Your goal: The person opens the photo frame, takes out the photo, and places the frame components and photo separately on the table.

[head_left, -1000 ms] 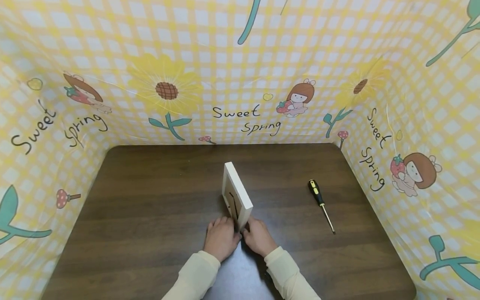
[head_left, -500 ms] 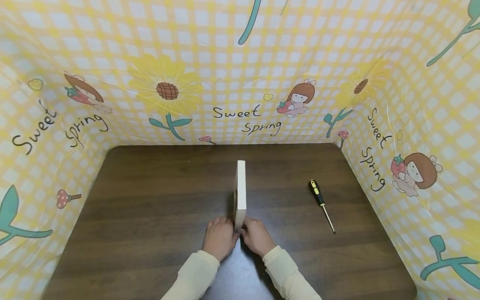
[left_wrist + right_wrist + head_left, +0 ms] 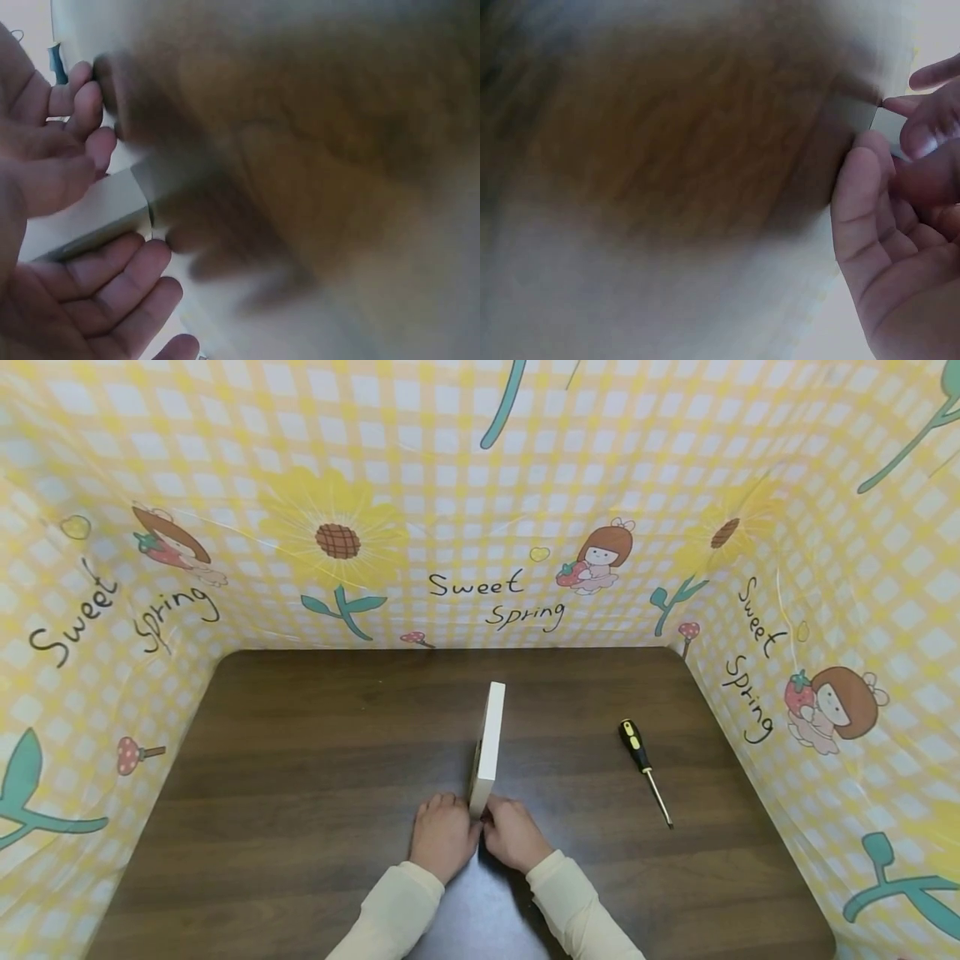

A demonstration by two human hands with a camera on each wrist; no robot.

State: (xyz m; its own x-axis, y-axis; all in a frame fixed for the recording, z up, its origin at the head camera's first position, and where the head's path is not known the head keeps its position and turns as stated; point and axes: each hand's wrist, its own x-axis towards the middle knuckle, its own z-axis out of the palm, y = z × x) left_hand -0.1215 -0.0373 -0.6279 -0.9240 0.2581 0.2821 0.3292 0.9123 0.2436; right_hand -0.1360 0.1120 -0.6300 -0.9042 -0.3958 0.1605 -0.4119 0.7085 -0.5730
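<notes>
**White frame [image 3: 487, 743] stands up on the bench [image 3: 300, 752]**

The left hand [image 3: 442, 837] and the right hand [image 3: 517, 835] pinch its near, low end, one on each side, so it sits between their fingers [image 3: 150, 262]. The rest of it reaches past them. A screwdriver [image 3: 634, 747] (black and yellow) lies well off to the right.

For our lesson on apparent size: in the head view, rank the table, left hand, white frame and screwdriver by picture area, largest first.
1. Table
2. Left hand
3. White frame, seen nearly edge-on
4. Screwdriver
</notes>
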